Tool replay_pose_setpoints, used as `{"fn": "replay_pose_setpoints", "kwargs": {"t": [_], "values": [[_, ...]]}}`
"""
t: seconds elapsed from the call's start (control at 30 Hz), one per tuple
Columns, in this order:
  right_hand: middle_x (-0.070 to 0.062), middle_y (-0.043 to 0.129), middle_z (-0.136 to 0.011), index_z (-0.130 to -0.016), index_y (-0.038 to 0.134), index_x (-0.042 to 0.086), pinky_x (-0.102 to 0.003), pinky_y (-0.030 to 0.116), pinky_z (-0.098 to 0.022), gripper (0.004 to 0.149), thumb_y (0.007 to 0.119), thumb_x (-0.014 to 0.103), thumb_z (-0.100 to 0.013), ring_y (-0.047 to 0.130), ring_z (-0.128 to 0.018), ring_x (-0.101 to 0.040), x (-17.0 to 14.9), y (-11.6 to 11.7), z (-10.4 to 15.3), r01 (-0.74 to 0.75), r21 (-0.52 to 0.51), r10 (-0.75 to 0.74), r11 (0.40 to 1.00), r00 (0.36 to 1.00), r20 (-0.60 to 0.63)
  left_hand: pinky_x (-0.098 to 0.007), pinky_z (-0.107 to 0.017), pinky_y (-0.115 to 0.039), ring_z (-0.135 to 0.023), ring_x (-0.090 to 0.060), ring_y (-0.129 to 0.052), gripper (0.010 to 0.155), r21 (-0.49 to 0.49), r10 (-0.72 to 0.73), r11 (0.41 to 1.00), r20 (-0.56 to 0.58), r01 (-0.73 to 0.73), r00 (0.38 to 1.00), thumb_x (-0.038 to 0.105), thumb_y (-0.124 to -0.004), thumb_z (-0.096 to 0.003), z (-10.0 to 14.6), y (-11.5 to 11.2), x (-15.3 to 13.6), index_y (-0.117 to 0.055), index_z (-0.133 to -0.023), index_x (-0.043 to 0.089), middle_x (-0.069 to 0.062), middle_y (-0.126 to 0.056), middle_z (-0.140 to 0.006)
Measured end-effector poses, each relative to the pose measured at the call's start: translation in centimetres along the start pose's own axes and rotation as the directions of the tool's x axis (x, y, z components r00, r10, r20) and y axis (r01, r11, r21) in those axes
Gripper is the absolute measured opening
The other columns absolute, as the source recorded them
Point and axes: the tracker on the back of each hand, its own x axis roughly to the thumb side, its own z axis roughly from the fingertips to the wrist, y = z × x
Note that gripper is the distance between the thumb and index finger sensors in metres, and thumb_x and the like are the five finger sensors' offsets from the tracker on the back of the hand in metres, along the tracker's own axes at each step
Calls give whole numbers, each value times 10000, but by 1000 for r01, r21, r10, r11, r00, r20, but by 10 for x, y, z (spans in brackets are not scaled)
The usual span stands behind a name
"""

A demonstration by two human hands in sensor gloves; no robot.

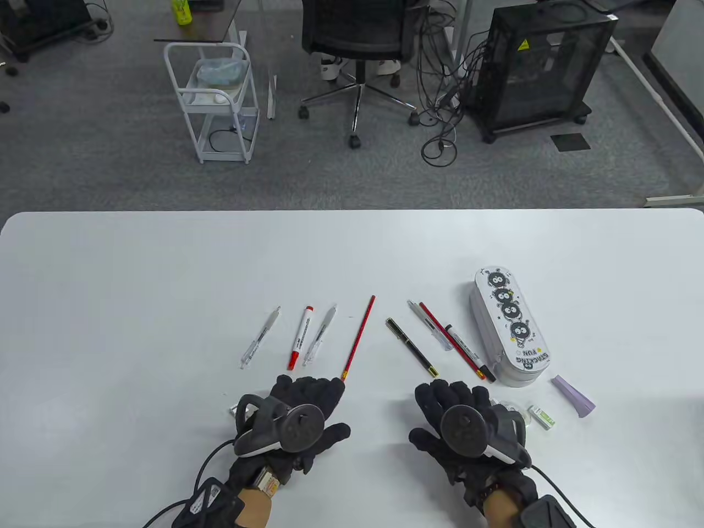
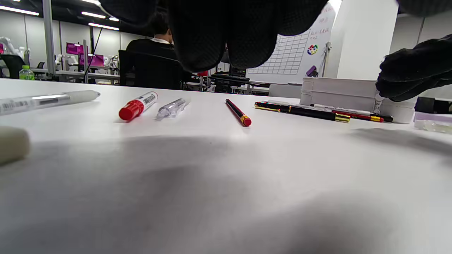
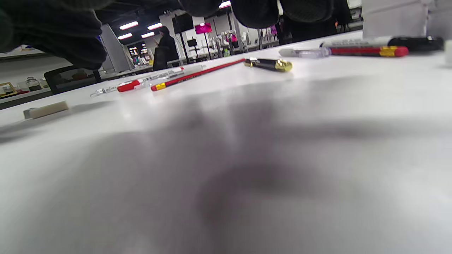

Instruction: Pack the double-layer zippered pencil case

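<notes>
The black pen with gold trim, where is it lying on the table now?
In the table view the black pen with gold trim lies right of centre, between the lone red pencil and a cluster of pens beside the pencil case, just beyond the right hand.

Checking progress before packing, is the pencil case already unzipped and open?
No, the pencil case lies closed on the table, printed lid up.
</notes>
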Motion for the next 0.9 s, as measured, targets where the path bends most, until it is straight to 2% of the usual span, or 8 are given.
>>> {"fn": "replay_pose_setpoints", "kwargs": {"t": [0.03, 0.13, 0.33, 0.77, 0.83, 0.9], "values": [[-158, 478, -1171, -1097, 432, 228, -674, 338, -709, 808, 628, 672, -451, 478, -1041, -507, -3, 1, 0, 30, 26, -30, 999, 1000, -9, -624, -712, -588, -966, -381, -815, 761, 10, -23, 1000, 1, 23, 1000, 733, -592, -418, 1, 2, 2, -560, -1030, 283, -28, -771, -1049], [-163, 483, -1167, -1094, 438, 223, -676, 337, -708, 809, 632, 670, -449, 493, -1035, -505, -10, 0, 0, 79, 11, -78, 997, 997, -28, -624, -713, -589, -965, -379, -818, 759, 29, -7, 1000, -5, 8, 1000, 733, -593, -417, 3, 6, 1, -565, -1028, 283, -25, -775, -1047], [-162, 483, -1168, -1094, 442, 221, -680, 327, -707, 805, 634, 666, -452, 479, -1042, -505, -13, -1, 1, 108, 15, -108, 994, 993, -39, -625, -714, -587, -963, -379, -822, 757, 49, -19, 999, -6, 19, 1000, 732, -593, -418, 4, 9, -1, -569, -1027, 283, -26, -779, -1044], [-163, 485, -1165, -1091, 457, 213, -679, 323, -707, 791, 642, 650, -458, 477, -1042, -503, -18, -2, -1, 145, 35, -143, 989, 989, -47, -628, -714, -585, -965, -378, -821, 756, 11, -23, 1000, -7, 23, 1000, 728, -595, -417, 2, 2, -5, -569, -1027, 281, -25, -782, -1043], [-159, 484, -1167, -1092, 450, 216, -679, 322, -708, 788, 641, 648, -461, 477, -1044, -500, -21, -12, 0, 132, -11, -132, 991, 990, -48, -629, -715, -582, -968, -381, -814, 757, 21, -23, 1000, -8, 23, 1000, 728, -594, -418, 3, 4, -4, -565, -1028, 281, -26, -779, -1044], [-158, 495, -1165, -1093, 445, 211, -680, 330, -707, 793, 647, 648, -462, 501, -1038, -498, -30, -25, 2, 133, -113, -143, 985, 986, -81, -630, -716, -580, -970, -377, -815, 757, 24, -12, 1000, -11, 12, 1000, 728, -594, -418, 3, 5, -4, -566, -1027, 281, -25, -777, -1046]]}}
